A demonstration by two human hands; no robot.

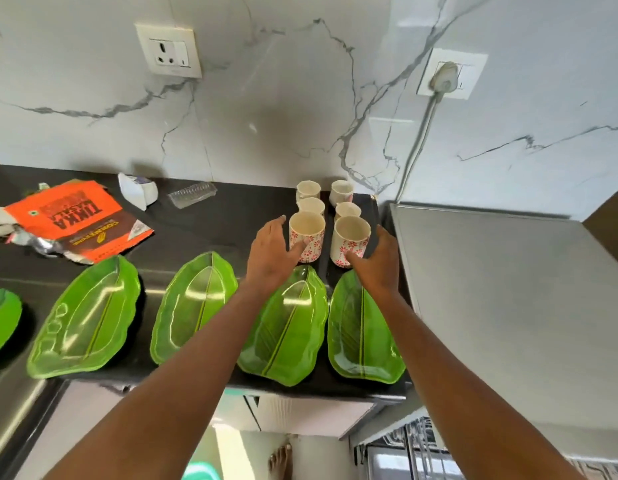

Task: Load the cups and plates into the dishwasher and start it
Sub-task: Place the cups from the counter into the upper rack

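Note:
Several white cups with red flower prints stand in two rows on the black counter (210, 223) near the right corner. My left hand (271, 258) wraps the front left cup (309, 233), thumb across its front. My right hand (378, 259) wraps the front right cup (349, 237) the same way. Both cups still stand on the counter. Several green leaf-shaped plates lie along the front edge; one plate (193, 306) is left of my arms and another plate (361, 327) lies between them. A wire dishwasher rack (418, 445) shows at the bottom right.
An orange snack packet (75, 220), a white carton (138, 190) and a clear plastic tray (193, 194) lie at the back left. A grey appliance top (508, 289) borders the counter on the right. A plugged-in cable (421, 133) hangs down the marble wall.

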